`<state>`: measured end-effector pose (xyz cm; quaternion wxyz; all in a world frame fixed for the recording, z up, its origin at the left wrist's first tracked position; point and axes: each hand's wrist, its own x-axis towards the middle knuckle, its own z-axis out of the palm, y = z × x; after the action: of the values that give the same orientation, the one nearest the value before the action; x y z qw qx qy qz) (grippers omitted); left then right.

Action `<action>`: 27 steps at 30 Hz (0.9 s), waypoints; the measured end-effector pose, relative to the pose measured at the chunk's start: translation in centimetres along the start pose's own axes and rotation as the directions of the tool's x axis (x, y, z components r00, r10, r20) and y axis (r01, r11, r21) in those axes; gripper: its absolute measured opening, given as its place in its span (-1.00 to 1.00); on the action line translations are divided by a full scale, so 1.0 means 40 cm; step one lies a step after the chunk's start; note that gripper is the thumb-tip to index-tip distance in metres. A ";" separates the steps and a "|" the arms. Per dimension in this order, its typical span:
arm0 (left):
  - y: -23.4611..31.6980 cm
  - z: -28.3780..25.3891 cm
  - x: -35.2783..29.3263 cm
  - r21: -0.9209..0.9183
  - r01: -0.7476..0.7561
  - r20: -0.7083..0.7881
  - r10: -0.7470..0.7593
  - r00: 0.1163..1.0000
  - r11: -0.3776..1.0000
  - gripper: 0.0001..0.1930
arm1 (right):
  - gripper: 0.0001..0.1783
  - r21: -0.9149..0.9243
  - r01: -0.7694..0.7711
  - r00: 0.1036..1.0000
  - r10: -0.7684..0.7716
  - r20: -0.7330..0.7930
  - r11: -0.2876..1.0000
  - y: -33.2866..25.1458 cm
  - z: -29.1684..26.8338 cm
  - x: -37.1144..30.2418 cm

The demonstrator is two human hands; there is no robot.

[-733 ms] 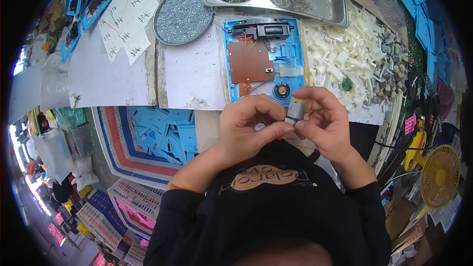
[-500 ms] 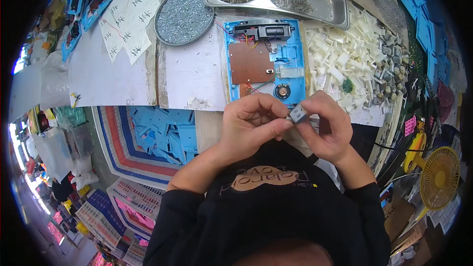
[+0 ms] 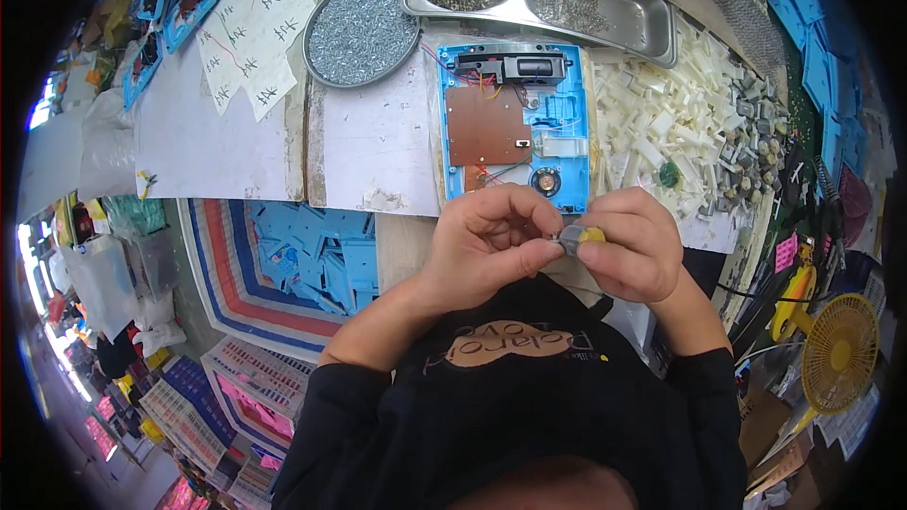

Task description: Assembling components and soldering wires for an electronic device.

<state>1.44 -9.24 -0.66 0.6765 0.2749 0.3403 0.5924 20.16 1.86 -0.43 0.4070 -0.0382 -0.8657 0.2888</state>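
A small grey block with a yellow end (image 3: 589, 235) is pinched between the thumb and fingers of my right hand (image 3: 635, 244). My left hand (image 3: 496, 241) is closed in a pinch against the block's grey side; whatever tiny thing its fingertips may hold is hidden. Both hands are in front of my black top, just off the near edge of the worktable. Beyond them lies an open blue plastic housing (image 3: 581, 170) with a brown circuit board (image 3: 487, 125), a black mechanism (image 3: 515, 66), coloured wires and a small round speaker (image 3: 545, 181).
Right of the housing spreads a heap of white plastic parts (image 3: 642, 118), with grey and yellow-ended blocks (image 3: 756, 123) beside it. A round tray of screws (image 3: 363, 33) and a steel tray with small springs (image 3: 652, 33) stand behind. A striped bag (image 3: 222, 274) holds blue parts. A yellow fan (image 3: 839, 354) stands right.
My right hand has turned the block, so its yellow end now shows and its grey end points toward the left fingertips. The left hand keeps its pinch.
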 end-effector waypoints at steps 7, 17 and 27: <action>0.023 -0.032 0.037 0.725 -0.429 0.245 0.381 0.891 0.538 -0.76 | -0.48 0.265 -0.550 0.835 0.529 0.152 0.792 -0.028 -0.038 0.039; 0.040 -0.033 0.051 0.722 -0.419 0.258 0.348 0.901 0.550 -0.73 | -0.55 0.023 -0.255 0.947 0.244 0.210 0.967 -0.010 -0.057 0.068; 0.020 -0.041 0.047 0.454 -0.304 0.097 0.293 0.951 0.837 -0.71 | -0.52 0.058 -0.181 0.979 0.174 0.108 0.982 -0.012 -0.043 0.061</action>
<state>-0.23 -7.32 -1.30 0.4943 0.4850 0.4170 0.5887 19.87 3.02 2.36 0.3355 -0.0867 -0.8684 0.3546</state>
